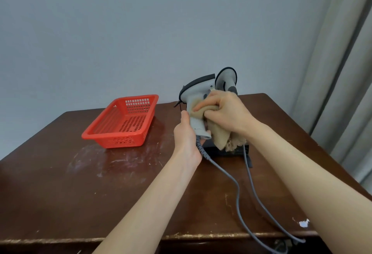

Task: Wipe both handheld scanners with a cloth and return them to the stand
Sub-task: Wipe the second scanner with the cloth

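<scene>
My left hand (186,136) grips the lower handle of a grey-white handheld scanner (196,92), held upright above the table. My right hand (225,110) holds a beige cloth (218,135) bunched against the scanner's handle, and the cloth's loose end hangs down. A second scanner (226,78) sits behind it, its head up, partly hidden by my right hand. The black stand (231,152) lies on the table below the cloth, mostly hidden. Two grey cables (239,191) run from the scanners toward the table's front edge.
A red perforated plastic basket (122,123) stands to the left on the dark wooden table (80,183). The wall is right behind the table. A grey curtain (342,72) hangs at the right. The cables drop over the front edge.
</scene>
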`<act>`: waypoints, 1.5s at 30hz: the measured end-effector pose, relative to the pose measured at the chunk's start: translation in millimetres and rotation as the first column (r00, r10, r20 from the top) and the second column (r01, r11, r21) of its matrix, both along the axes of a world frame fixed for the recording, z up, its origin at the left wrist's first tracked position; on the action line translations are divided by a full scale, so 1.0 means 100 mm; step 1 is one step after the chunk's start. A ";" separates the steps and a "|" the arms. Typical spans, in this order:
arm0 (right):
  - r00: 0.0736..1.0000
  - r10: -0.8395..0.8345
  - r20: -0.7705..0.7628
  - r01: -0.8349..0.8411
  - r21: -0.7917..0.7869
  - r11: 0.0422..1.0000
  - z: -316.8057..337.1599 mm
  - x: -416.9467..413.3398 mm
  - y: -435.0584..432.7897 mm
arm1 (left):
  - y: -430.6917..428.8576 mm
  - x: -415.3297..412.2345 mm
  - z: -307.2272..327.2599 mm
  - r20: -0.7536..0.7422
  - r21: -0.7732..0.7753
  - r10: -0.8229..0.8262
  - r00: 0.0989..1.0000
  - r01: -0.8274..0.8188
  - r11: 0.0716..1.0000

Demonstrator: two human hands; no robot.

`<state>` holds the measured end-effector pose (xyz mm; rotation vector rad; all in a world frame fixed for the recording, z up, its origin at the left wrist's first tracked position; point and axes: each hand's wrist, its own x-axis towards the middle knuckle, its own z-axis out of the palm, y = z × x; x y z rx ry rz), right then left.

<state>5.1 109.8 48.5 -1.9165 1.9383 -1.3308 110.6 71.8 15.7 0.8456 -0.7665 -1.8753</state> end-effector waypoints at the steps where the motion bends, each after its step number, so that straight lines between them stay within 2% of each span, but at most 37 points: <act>1: 0.998 -0.058 -0.007 0.058 -0.024 0.998 0.01 -0.02 -0.05 | 0.01 -0.01 0.01 0.005 -0.012 0.001 1.000 -0.001 1.000; 4: 0.993 -0.118 0.018 0.119 -0.035 0.992 0.03 -0.03 -0.11 | 0.01 -0.01 0.03 0.018 -0.039 0.005 1.000 -0.004 0.999; 7: 0.997 0.039 0.068 -0.039 -0.001 0.999 0.01 0.03 0.01 | -0.05 0.01 0.03 -0.005 -0.036 0.008 1.000 -0.008 0.999; 10: 0.983 0.174 0.056 -0.178 0.086 0.980 -0.01 0.08 0.13 | -0.08 0.03 0.00 -0.003 -0.056 0.007 1.000 -0.007 0.998; 12: 0.991 0.124 0.056 -0.127 0.049 0.991 0.00 0.04 0.11 | -0.04 0.02 0.00 -0.008 -0.065 -0.006 1.000 0.006 0.998; 16: 0.995 -0.093 0.036 0.095 -0.059 0.994 0.07 -0.02 0.00 | 0.05 -0.05 0.03 -0.003 -0.076 -0.009 1.000 0.009 0.997; 19: 0.997 -0.071 0.043 0.073 -0.034 0.997 0.06 0.00 0.00 | 0.03 -0.05 0.04 -0.012 -0.090 0.001 1.000 -0.003 0.996; 23: 0.982 0.139 0.130 -0.148 0.062 0.987 0.08 0.09 0.16 | -0.02 -0.02 0.04 -0.023 -0.078 0.005 1.000 -0.007 0.997; 25: 0.991 0.094 0.094 -0.099 0.051 0.994 0.09 0.07 0.14 | 0.01 -0.03 0.02 -0.016 -0.079 0.001 1.000 -0.002 0.997; 27: 0.998 -0.049 0.029 0.050 -0.018 0.999 0.11 0.01 0.08 | 0.06 -0.06 0.02 -0.016 -0.081 -0.020 1.000 0.019 0.997; 30: 0.991 -0.116 0.059 0.121 -0.078 0.990 0.11 -0.04 0.06 | 0.10 -0.10 0.05 -0.018 -0.087 -0.032 0.999 0.031 0.996; 32: 0.993 -0.052 0.105 0.058 -0.056 0.997 0.11 -0.04 0.13 | 0.10 -0.11 0.06 -0.027 -0.090 -0.044 0.999 0.041 0.995; 36: 0.981 0.112 0.157 -0.136 0.157 0.978 0.16 -0.02 0.30 | 0.09 -0.12 0.04 -0.008 -0.091 -0.052 0.999 0.051 0.995; 37: 0.974 0.112 0.196 -0.144 0.158 0.977 0.18 -0.03 0.32 | 0.10 -0.13 0.04 -0.007 -0.096 -0.055 0.998 0.054 0.994; 39: 0.949 0.070 0.307 -0.092 0.057 0.994 0.21 -0.05 0.33 | 0.10 -0.14 0.06 -0.020 -0.103 -0.056 0.998 0.053 0.993; 40: 0.950 0.023 0.312 -0.016 -0.024 1.000 0.21 -0.08 0.31 | 0.11 -0.15 0.07 -0.023 -0.101 -0.053 0.998 0.051 0.994; 42: 0.972 -0.104 0.209 0.135 -0.138 0.981 0.21 -0.13 0.25 | 0.13 -0.16 0.09 -0.027 -0.096 -0.057 0.998 0.055 0.994; 45: 0.985 -0.157 0.073 0.163 -0.086 0.983 0.16 -0.14 0.19 | 0.16 -0.18 0.09 -0.013 -0.121 -0.054 0.998 0.052 0.991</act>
